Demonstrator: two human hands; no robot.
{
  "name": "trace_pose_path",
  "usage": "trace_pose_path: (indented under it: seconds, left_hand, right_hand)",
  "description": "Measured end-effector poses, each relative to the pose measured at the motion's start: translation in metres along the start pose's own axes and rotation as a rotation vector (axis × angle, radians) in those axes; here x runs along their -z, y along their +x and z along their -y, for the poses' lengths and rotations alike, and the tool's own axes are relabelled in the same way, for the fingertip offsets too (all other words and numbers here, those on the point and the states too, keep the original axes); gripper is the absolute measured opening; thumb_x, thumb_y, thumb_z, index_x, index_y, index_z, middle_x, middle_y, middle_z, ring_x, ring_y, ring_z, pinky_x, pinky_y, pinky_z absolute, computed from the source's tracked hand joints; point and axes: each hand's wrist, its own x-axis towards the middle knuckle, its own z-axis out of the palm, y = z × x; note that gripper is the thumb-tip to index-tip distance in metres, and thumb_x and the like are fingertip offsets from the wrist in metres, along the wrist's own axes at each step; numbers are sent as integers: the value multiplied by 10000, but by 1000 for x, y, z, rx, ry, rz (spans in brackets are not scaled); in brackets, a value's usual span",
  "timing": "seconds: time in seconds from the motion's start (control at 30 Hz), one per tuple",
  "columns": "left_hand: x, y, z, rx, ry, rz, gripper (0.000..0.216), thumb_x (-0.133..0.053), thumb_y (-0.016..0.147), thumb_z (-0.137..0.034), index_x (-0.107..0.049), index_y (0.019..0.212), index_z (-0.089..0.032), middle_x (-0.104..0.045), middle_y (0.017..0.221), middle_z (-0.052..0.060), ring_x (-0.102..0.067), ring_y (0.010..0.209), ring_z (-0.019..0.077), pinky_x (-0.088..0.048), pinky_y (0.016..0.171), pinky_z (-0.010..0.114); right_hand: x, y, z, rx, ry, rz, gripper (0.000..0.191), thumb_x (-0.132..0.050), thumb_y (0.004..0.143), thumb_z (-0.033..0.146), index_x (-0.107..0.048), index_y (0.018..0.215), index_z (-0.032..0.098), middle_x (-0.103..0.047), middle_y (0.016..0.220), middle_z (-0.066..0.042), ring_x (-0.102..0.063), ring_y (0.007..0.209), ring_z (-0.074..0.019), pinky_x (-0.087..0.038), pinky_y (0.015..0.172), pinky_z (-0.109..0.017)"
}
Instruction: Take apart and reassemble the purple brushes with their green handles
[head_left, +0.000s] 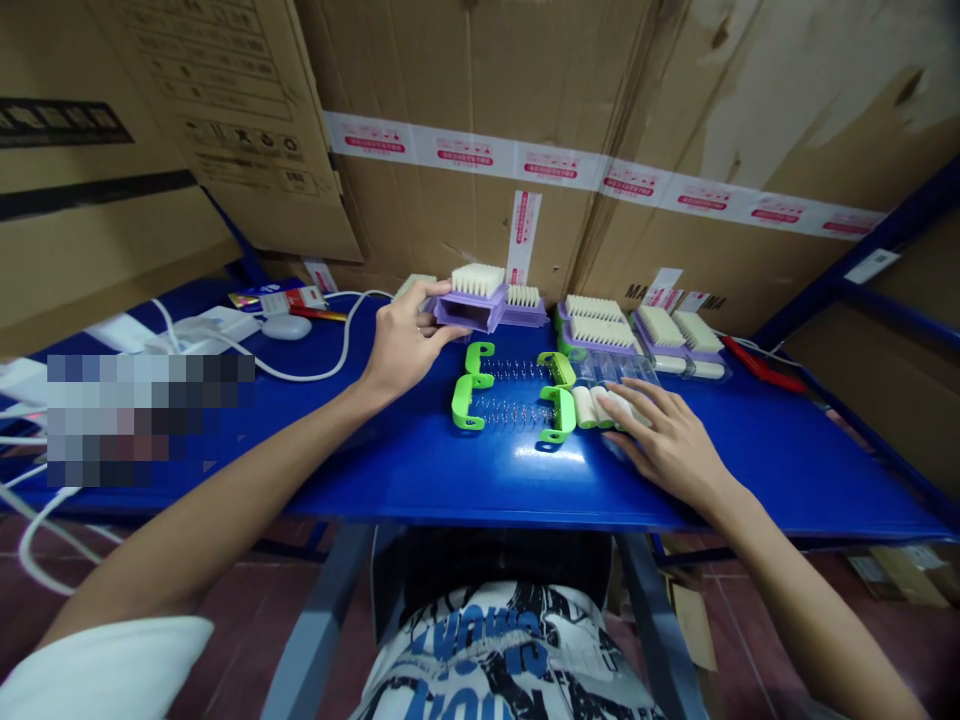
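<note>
My left hand (pixel 409 335) is closed around a purple brush head (pixel 472 310) with cream bristles on top, held above the table with its hollow open side facing me. My right hand (pixel 664 435) rests low over several short white cylinders (pixel 585 408), its fingers stretched and apart, touching them; the fingers partly cover the cylinders. Between my hands lie bright green brackets (pixel 469 402) in two pairs, with rows of thin metal springs (pixel 514 411) between them. Behind my right hand is a clear plastic part (pixel 611 368).
More bristled brush heads (pixel 600 322) stand along the cardboard wall (pixel 480 60) at the back, some purple, with others farther right (pixel 679 330). White cables (pixel 337 365), a white mouse (pixel 286 327) and a blurred patch occupy the left. A red tool (pixel 765 365) lies far right on the blue table (pixel 450 490).
</note>
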Motion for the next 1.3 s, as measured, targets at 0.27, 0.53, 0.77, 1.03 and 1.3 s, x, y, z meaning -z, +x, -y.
trace_pose_path:
  seconds: [0.27,0.53,0.77,1.03,1.3]
  left_hand:
    - [-3,4,-13,236,-549,86,643,-1094,768,-474,-681,1182,-208,-856,1283,107,-898,1114,336,-764,1065,522]
    - [-9,2,-32,581,-798,121,348,-578,1219,-466,-760,1256,-172,-902,1034,89,-912,883,199,-736,761,176]
    - [-8,3,-20,494,-649,331,572,-618,1112,-755,-781,1216,-216,-902,1058,123,-909,895,258,-757,727,290]
    - [66,49,64,24,438,-73,867,-967,778,-693,-708,1447,-207,-757,1511,199,-647,1514,456,-448,1367,670]
    - [53,39,114,198,539,296,1064,-896,860,-568,-479,1706,-75,-493,1789,316,-461,1704,469,-326,1437,620]
  right_hand:
    - [17,71,-8,-135,397,-202,601,-657,1149,336,-534,1733,267,-742,1571,-180,-752,1390,-379,-687,1107,-584]
    - [-1,178,-24,-13,965,-168,1264,-908,859,774,-229,1850,381,-406,1868,-154,-522,1635,-445,-623,1203,-662]
    - [7,236,5,85,853,-315,1140,-896,867,768,-367,1735,251,-513,1734,-195,-528,1606,-463,-514,1279,-685]
    - [11,265,-69,-58,291,196,1016,-973,791,312,-548,1682,72,-585,1632,-250,-629,1464,-499,-553,1210,-657]
    - [-52,276,-47,-130,170,535,871,-921,904,365,-624,1684,115,-707,1615,-266,-708,1443,-469,-595,1169,-581]
